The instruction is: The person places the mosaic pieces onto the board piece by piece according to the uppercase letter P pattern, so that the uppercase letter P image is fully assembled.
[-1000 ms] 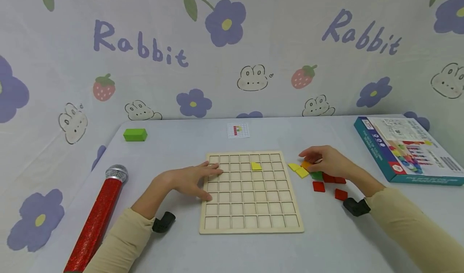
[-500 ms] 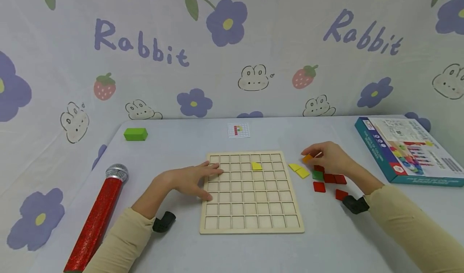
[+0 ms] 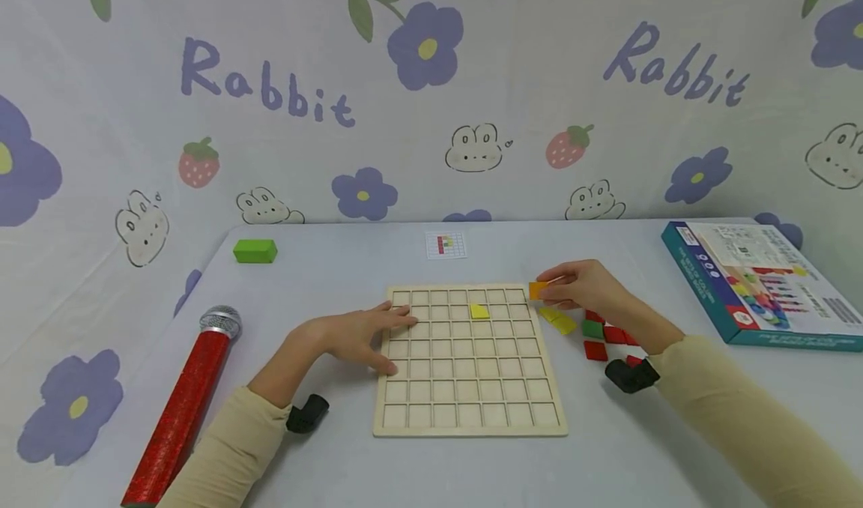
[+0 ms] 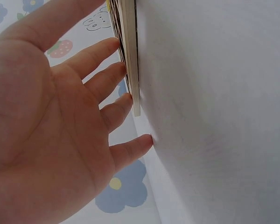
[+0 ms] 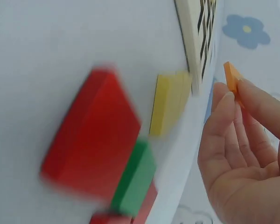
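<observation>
A wooden grid board (image 3: 470,431) lies mid-table, with one yellow tile (image 3: 479,312) in an upper cell. My left hand (image 3: 353,337) rests at the board's left edge, fingers spread; the left wrist view shows the fingertips (image 4: 115,43) against its side. Between thumb and fingers my right hand (image 3: 585,287) pinches an orange tile (image 3: 537,290) by the board's upper right corner; the right wrist view shows the orange tile (image 5: 232,77) raised off the table. Below that hand lie yellow tiles (image 3: 558,320), a green tile (image 3: 592,330) and several red tiles (image 3: 596,351).
A small printed pattern card (image 3: 446,245) lies behind the board. The flat game box (image 3: 768,283) is at the back right, a green block (image 3: 255,251) at the back left. A red microphone (image 3: 178,410) lies left of my left arm.
My right hand has lifted the orange tile from the loose pile and carried it left to the board's upper right corner. The left hand has stayed in place.
</observation>
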The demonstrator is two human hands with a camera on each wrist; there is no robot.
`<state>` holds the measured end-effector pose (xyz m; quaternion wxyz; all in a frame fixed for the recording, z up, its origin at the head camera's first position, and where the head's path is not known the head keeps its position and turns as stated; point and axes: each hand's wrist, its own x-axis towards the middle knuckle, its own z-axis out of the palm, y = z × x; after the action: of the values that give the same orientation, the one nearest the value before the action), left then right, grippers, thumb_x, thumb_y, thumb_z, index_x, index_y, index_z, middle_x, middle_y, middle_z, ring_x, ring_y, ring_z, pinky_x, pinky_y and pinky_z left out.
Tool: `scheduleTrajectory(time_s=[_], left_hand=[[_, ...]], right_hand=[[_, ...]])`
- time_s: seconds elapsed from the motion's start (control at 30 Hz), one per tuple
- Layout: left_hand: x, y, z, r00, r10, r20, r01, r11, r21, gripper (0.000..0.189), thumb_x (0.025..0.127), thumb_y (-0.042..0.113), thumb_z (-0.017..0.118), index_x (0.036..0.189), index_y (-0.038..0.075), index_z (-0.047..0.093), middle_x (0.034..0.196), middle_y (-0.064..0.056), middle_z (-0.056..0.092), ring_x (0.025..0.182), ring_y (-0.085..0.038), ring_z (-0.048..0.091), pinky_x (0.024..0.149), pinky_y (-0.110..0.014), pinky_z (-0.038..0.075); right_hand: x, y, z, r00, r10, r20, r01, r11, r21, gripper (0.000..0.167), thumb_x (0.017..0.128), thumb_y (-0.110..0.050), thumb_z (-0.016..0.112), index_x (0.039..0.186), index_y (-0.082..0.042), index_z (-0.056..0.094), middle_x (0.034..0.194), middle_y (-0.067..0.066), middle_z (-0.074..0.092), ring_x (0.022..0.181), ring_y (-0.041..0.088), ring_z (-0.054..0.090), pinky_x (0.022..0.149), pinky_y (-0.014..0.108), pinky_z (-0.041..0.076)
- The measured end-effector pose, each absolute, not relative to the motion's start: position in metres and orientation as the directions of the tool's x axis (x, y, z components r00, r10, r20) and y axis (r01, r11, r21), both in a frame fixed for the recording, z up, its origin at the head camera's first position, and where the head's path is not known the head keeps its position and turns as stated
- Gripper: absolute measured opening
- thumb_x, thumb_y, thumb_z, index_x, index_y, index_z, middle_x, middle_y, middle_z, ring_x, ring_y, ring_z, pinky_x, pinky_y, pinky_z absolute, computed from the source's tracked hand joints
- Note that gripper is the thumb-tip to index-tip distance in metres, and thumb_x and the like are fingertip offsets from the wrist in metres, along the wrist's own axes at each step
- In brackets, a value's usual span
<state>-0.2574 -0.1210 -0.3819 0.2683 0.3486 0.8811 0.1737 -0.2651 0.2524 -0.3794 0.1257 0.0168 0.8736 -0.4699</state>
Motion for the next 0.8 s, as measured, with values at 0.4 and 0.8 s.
scheduleTrajectory(time_s=[0.4, 0.8], left_hand=[[-0.258, -0.122, -0.382, -0.622, 0.696, -0.358, 0.514, 0.708, 0.483, 0.078, 0.086, 0.034, 0.071, 0.151, 0.017, 0.030, 0.158, -0.001, 0.015, 0.144, -0.025, 0.000, 0.111, -0.050, 0.014], [-0.256, -0.122, -0.380, -0.620, 0.701, -0.353, 0.516, 0.703, 0.490, 0.078, 0.086, 0.033, 0.071, 0.150, 0.016, 0.031, 0.158, -0.001, 0.015, 0.144, -0.026, 0.000, 0.111, -0.051, 0.012]], right_hand=[[-0.273, 0.206, -0.383, -0.939, -0.194, -0.285, 0.167, 0.466, -0.869, 0.036, 0.088, -0.011, 0.070, 0.121, 0.002, 0.061, 0.115, 0.018, 0.059, 0.085, 0.021, 0.063, 0.076, 0.027, 0.053], [-0.276, 0.169, -0.384, -0.910, -0.279, -0.307, 0.177, 0.408, -0.896, 0.032, 0.087, -0.004, 0.069, 0.116, 0.007, 0.063, 0.107, 0.020, 0.062, 0.077, 0.019, 0.068, 0.070, 0.028, 0.055]])
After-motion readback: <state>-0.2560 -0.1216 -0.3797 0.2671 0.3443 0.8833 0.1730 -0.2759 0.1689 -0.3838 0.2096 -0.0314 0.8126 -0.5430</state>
